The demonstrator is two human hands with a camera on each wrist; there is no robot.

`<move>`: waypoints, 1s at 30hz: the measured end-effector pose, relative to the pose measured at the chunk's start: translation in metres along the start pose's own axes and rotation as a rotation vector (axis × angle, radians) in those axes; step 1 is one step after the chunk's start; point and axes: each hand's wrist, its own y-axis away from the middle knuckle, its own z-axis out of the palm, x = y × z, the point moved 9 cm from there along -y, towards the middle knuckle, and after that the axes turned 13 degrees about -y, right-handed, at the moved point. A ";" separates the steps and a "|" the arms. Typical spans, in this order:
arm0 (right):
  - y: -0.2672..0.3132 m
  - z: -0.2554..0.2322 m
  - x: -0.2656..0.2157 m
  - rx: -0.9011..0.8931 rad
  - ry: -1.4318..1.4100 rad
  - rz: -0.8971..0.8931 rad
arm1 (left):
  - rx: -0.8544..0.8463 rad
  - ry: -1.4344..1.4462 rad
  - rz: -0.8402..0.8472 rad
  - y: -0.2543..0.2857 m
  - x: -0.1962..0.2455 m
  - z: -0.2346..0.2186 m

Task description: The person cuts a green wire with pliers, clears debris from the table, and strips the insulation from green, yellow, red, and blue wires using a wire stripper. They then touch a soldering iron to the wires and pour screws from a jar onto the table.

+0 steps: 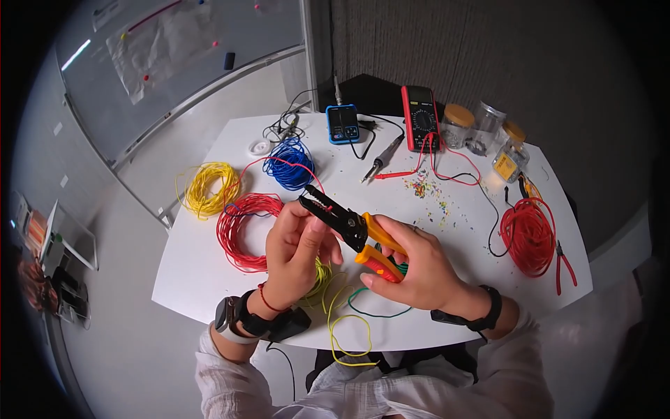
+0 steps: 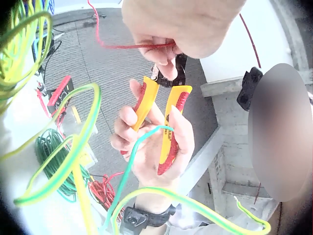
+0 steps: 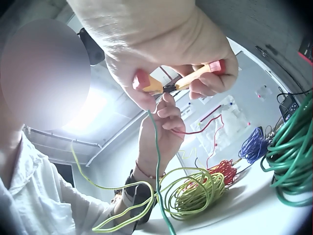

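Note:
The right hand [image 1: 419,269] grips the orange-and-red handles of a wire stripper [image 1: 380,244], which stand apart. The tool's black jaws reach up and left to the left hand [image 1: 296,251], whose thumb and fingers pinch a red wire [image 2: 132,46]. In the head view, a bit of red shows at the jaws; the exact wire end is hard to make out. A red coil [image 1: 234,241] lies beside the left hand. A green wire [image 3: 157,166] runs down close to the right hand. Below both hands hangs a yellow-green wire [image 1: 336,332].
Yellow coil [image 1: 209,190] and blue coil [image 1: 287,164] lie at left. At the back are a blue-framed device [image 1: 343,124], a soldering iron [image 1: 384,159], a red multimeter [image 1: 421,119] and jars [image 1: 457,126]. Another red coil [image 1: 528,237] and pliers [image 1: 564,269] lie right; scraps [image 1: 426,190] are scattered mid-table.

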 end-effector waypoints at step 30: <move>0.003 -0.003 -0.007 0.150 0.013 -0.253 | -0.014 0.027 -0.001 0.001 0.000 -0.001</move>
